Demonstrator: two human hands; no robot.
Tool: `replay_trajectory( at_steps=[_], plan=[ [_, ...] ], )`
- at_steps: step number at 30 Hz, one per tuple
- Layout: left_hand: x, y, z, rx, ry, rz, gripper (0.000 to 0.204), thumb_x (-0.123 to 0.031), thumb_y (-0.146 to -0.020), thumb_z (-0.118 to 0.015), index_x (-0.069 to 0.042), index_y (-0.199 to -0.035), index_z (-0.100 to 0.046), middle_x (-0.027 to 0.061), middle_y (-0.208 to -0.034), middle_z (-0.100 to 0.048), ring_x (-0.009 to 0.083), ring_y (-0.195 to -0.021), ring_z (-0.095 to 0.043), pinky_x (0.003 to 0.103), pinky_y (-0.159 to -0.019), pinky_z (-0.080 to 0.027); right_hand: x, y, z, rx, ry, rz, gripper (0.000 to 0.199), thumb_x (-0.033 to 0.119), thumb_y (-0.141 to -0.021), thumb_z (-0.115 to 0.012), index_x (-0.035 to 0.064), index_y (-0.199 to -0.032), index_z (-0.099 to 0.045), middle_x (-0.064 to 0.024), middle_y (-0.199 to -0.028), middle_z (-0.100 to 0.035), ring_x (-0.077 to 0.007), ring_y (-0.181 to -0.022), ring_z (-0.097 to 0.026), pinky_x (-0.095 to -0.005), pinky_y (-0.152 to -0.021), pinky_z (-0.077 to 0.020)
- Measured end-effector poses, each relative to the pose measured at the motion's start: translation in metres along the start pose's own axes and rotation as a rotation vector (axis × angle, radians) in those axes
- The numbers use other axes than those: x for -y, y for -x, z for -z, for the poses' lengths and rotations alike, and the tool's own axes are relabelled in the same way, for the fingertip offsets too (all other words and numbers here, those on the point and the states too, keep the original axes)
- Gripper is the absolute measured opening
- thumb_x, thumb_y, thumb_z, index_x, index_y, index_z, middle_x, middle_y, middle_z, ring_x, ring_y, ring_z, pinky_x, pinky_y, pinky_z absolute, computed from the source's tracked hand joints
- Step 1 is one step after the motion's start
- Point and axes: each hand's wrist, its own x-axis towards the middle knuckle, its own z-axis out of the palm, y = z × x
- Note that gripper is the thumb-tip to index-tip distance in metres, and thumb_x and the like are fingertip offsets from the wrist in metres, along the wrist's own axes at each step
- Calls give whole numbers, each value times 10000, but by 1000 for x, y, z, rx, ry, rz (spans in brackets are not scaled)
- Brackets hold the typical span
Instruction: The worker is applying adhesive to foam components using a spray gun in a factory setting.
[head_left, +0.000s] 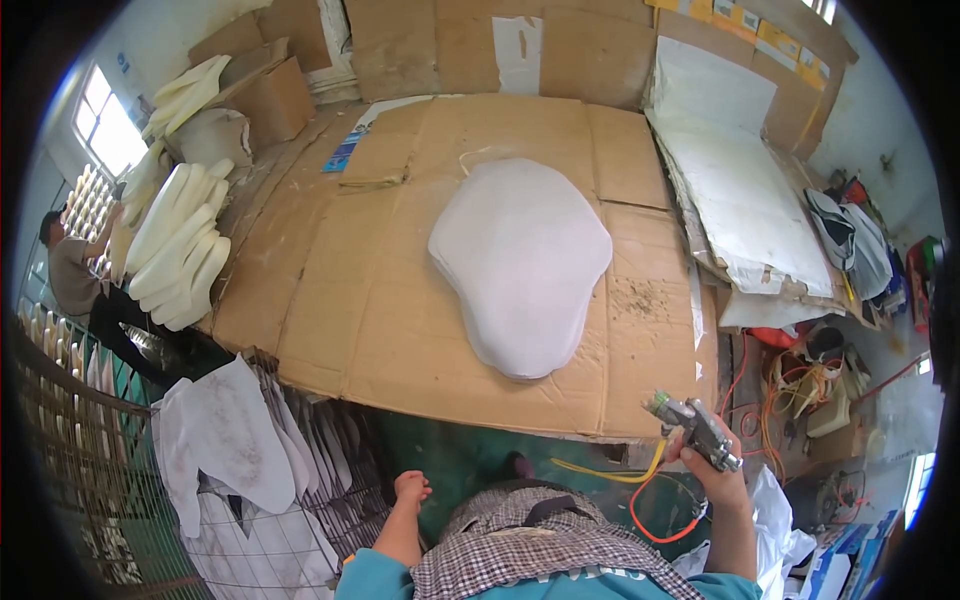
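Biggest thing in view: the wide bench covered in flattened brown cardboard sheets (400, 300), its far corners bent away by the lens and its front legs out of sight. On it, one large white rounded foam pad (522, 265) lies flat near the middle, alone, well apart from both hands. To the left, a stack of pale cream moulded foam pieces (180, 245) leans in a pile; they overlap too tightly to count. Below that, a dark wire rack holding thin white cut sheets (240, 450), again too many and too layered to number, with its lower part cut off by the frame edge. Far left, one other person in a grey top (70, 270) stands by the window, mostly hidden at the rim. One metal spray gun with a green cap (695, 428) sits in the right hand (718, 478), the grip wrapped firmly about its handle, just off the bench's front right corner; one yellow hose and one orange hose trail from it. The left hand (410, 490) hangs free beside the rack, grip loosely curled, holding nothing.
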Motion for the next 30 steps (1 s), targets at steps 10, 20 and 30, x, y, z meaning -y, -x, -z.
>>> replay_trajectory(
  at_steps=[10,20,30],
  plan=[
    [8,-1,-8,50,-43,-23,196,-56,-789,-480,-56,-966,-566,67,-714,-591,143,-487,-565,228,-374,-394,18,12,23,-266,45,-22,495,42,-754,-586,-20,-1215,-416,-45,-787,-555,-124,-696,-557,-262,-663,-476],
    [-76,34,-31,143,70,-293,219,-38,-748,-526,-17,-963,-568,69,-750,-596,131,-550,-567,230,-469,-417,13,16,26,-68,26,68,491,45,-753,-591,-35,-1205,-414,-54,-794,-562,-131,-710,-565,-263,-658,-467],
    [-175,50,-90,242,86,-614,209,-57,-749,-564,-7,-951,-566,48,-750,-593,94,-599,-556,203,-525,-431,21,28,36,91,38,-95,500,-46,-715,-586,-38,-1193,-439,-55,-810,-566,-124,-732,-559,-262,-679,-467]
  ],
)
